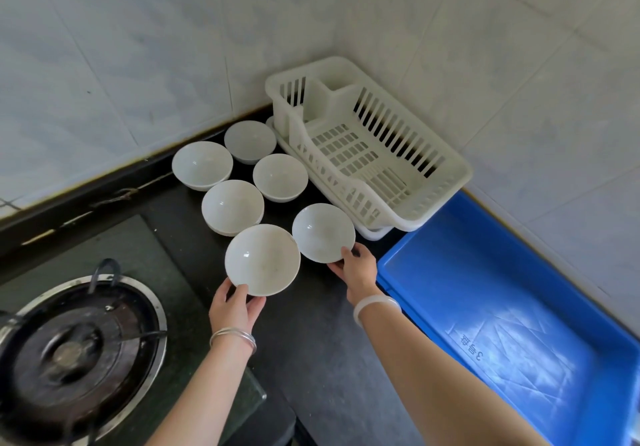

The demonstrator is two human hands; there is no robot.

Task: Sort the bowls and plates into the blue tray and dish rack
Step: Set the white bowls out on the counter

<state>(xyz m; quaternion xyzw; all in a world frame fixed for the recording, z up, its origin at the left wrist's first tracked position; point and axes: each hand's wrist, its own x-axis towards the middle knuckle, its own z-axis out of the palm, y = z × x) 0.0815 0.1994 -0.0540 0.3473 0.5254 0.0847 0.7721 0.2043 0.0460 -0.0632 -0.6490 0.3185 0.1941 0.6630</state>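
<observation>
- Bowls (232,207): six white ones sit in a loose cluster on the dark counter (311,341), left of the dish rack and the blue tray (none is in either yet).
- The front bowl (262,259) is nearest the person and just beside the right-hand bowl (323,231); both look tipped toward the camera, and I cannot tell whether they have left the counter.
- The left hand (235,307) pinches the front bowl's near rim, thumb on the inside and fingers curled under.
- The right hand (356,269) grips the right-hand bowl at its near edge, thumb on the rim and fingers below.
- Four more bowls stand behind these two, close together, toward the wall.
- The dish rack (349,199), white and slotted, stands in the corner with nothing in it.
- The blue tray (485,272) lies just beside the rack, along the right wall, holding nothing.
- Thin silver bangles (232,336) circle the left wrist; a pale bangle (375,307) circles the right.
- A gas burner (74,352) sits at the lower left, well apart from the bowls.
</observation>
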